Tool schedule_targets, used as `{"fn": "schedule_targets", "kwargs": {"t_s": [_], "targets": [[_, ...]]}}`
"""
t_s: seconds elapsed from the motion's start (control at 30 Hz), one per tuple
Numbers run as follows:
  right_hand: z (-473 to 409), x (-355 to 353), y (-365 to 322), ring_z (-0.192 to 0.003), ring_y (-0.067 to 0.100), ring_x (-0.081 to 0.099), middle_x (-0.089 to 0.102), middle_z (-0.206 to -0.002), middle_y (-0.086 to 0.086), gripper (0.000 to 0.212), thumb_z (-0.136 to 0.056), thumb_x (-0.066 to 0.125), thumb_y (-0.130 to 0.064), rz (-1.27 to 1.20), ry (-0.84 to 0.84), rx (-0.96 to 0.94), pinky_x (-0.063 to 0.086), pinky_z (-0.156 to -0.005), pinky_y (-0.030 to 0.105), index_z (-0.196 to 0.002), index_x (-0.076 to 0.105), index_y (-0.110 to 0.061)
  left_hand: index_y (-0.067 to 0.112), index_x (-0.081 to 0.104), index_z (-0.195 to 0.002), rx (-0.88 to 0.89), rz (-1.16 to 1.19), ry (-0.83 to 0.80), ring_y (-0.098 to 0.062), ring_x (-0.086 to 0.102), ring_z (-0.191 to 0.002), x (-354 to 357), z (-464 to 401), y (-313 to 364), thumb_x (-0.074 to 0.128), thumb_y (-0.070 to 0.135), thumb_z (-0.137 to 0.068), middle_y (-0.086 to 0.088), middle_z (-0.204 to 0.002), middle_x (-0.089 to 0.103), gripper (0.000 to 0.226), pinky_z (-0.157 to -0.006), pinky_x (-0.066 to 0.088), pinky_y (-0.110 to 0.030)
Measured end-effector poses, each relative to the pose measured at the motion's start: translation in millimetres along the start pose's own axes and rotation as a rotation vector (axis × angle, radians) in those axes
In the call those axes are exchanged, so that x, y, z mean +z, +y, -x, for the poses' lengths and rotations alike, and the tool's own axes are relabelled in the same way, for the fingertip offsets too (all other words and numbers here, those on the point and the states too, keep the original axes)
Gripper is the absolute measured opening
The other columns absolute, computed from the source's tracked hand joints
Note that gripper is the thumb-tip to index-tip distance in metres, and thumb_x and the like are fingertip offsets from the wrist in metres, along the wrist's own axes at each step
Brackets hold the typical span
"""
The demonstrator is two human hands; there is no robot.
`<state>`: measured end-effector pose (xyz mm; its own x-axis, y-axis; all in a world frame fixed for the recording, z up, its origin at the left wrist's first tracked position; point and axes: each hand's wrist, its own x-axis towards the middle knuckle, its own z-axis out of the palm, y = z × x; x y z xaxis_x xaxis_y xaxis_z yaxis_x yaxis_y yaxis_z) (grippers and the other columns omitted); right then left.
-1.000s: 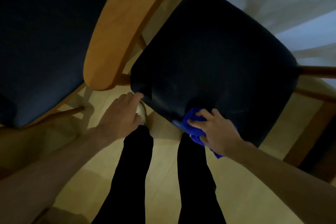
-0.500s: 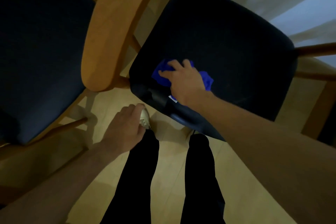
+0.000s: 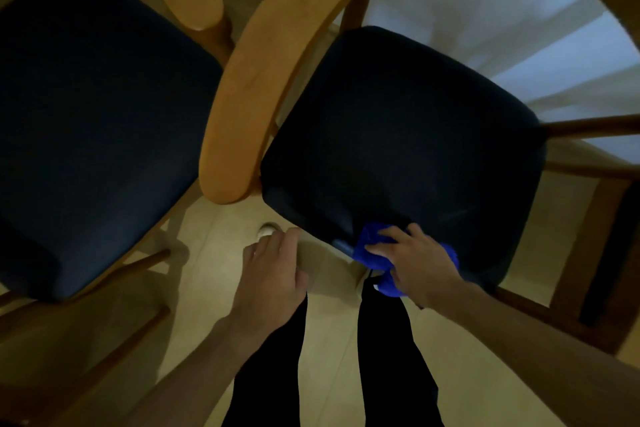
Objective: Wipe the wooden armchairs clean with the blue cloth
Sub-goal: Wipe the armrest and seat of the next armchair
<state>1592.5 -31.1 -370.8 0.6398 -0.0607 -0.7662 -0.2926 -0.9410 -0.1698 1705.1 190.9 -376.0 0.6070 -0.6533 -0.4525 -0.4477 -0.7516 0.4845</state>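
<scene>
Head view looks straight down on two wooden armchairs standing side by side on a pale tiled floor (image 3: 194, 350). Largest in the picture is the left armchair (image 3: 97, 128), its dark navy seat cushion filling the left half, with a rounded wooden armrest above it. Beside it stands the right armchair (image 3: 401, 149), with an equally dark seat; its broad curved wooden armrest (image 3: 256, 76) sweeps down between the two seats and ends near the seat's front left corner. Behind the right armchair hangs a pale curtain (image 3: 519, 28).

At the bottom of the picture are the person's legs in black trousers (image 3: 270, 374), with the toe of a light shoe (image 3: 266, 229) showing on the floor.

The right hand (image 3: 415, 263) lies on the front edge of the right armchair's seat, its fingers (image 3: 381, 248) spread and pressing the bunched blue cloth (image 3: 372, 250) against the cushion's rim; part of the cloth hangs below the hand. The left hand (image 3: 273, 274) hovers over the floor in front of the seat's corner, its fingers loosely bent and holding nothing.
</scene>
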Motion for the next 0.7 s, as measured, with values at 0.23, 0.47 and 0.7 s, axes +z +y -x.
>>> {"fn": "schedule_targets", "kwargs": {"t_s": [0.23,0.47,0.7], "targets": [[-80,-106,6,-0.121,0.038,0.038,0.035,-0.150,0.007,0.062,-0.089,0.053,-0.015,-0.194,0.478,0.132,0.042,-0.095,0.046,-0.146,0.041,-0.036,0.021,0.044,-0.124,-0.064,0.036,0.066,-0.019,0.049,-0.096,5,-3,-10,0.062,0.022,-0.079,0.004,-0.101,0.050,0.049,-0.081,0.031,-0.030],[-115,-92,-56,-0.124,0.036,0.036,0.036,-0.148,0.005,0.055,-0.090,0.057,-0.023,0.214,0.354,-0.106,0.041,-0.092,0.046,-0.141,0.046,-0.039,0.019,0.044,-0.125,-0.097,-0.013,0.037,-0.022,0.051,-0.102,3,5,-27,0.064,0.021,-0.079,0.000,-0.111,0.054,0.049,-0.086,0.035,-0.036],[-60,-20,-21,-0.129,0.035,0.024,0.026,-0.150,0.006,0.062,-0.088,0.063,-0.028,0.352,0.236,-0.310,0.035,-0.101,0.051,-0.145,0.039,-0.037,0.021,0.042,-0.124,-0.090,-0.068,-0.013,-0.022,0.051,-0.102,-2,-2,-20,0.060,0.021,-0.080,0.000,-0.111,0.055,0.048,-0.087,0.035,-0.038]]}}
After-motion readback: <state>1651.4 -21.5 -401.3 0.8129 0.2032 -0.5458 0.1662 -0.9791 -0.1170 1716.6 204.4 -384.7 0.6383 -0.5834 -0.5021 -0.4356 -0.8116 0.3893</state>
